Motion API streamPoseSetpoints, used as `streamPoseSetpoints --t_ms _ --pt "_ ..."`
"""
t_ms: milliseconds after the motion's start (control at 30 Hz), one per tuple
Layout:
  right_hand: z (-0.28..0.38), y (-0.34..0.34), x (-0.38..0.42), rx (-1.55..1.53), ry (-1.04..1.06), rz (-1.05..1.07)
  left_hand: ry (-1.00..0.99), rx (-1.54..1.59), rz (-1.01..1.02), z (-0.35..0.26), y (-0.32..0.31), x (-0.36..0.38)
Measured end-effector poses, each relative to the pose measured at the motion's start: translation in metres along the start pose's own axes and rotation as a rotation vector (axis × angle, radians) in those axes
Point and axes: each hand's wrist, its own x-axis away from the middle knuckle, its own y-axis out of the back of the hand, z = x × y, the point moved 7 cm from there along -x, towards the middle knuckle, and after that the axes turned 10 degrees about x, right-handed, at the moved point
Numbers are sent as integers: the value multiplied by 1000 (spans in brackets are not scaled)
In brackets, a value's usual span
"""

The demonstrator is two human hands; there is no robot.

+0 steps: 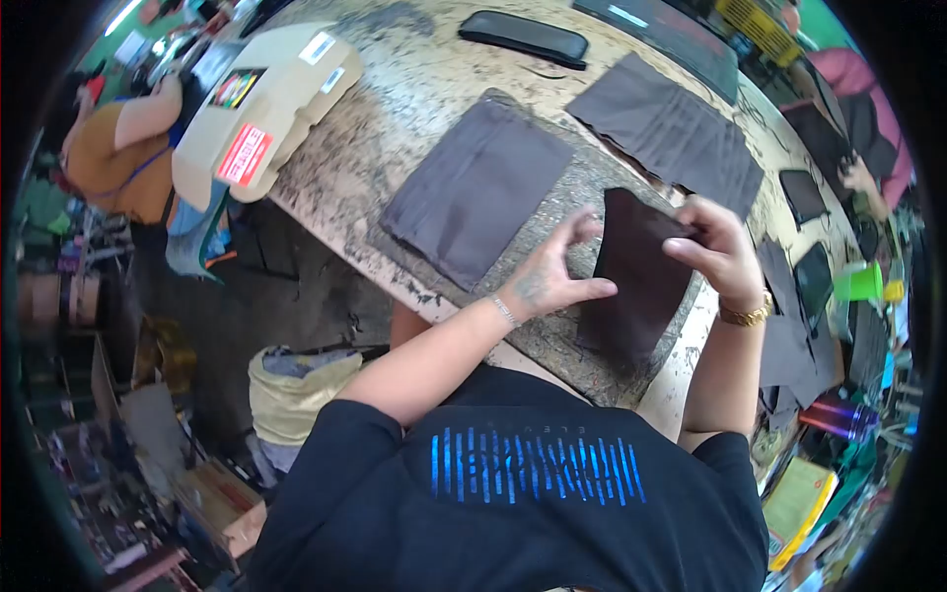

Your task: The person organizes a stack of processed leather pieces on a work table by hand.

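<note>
A dark brown piece of fabric or leather is raised at a tilt over the worn board in front of me. My right hand pinches its upper right edge between thumb and fingers. At its left edge is my left hand, thumb and fingers spread apart, the thumb tip overlapping the piece's edge in this view. Left of the hands lies a flat stack of dark grey-brown pieces. Farther back on the right, more such pieces are fanned out in an overlapping row.
A beige machine housing with a red label stands at the table's left. A black zipped case lies at the back. Two other people are at the sides. On the right are dark scraps, a green cup and a purple bottle.
</note>
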Motion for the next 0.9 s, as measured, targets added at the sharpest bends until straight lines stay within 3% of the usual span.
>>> streamPoseSetpoints --t_ms 67,167,300,367,433,500,533,600,900 --pt "14 12 -7 -173 27 -89 326 477 463 15 -32 10" --pt "13 23 -36 -367 57 -164 398 321 382 -11 -9 31" --pt "-41 -4 -79 -522 -26 -205 503 458 175 -21 52 43" --pt "-80 -21 -97 -390 -67 -371 609 174 -86 -3 106 41" --pt "-118 -39 -107 -3 -241 -424 582 -11 -185 10 139 32" --pt "-121 -52 -109 257 -286 -533 403 -329 -264 20 161 25" --pt "-123 -59 -113 222 -281 -559 403 -331 -262 20 160 23" --pt "-115 -64 -111 429 -251 -580 362 -622 -297 14 163 20" --pt "-111 -72 -112 556 -228 -543 533 -449 -390 19 169 22"
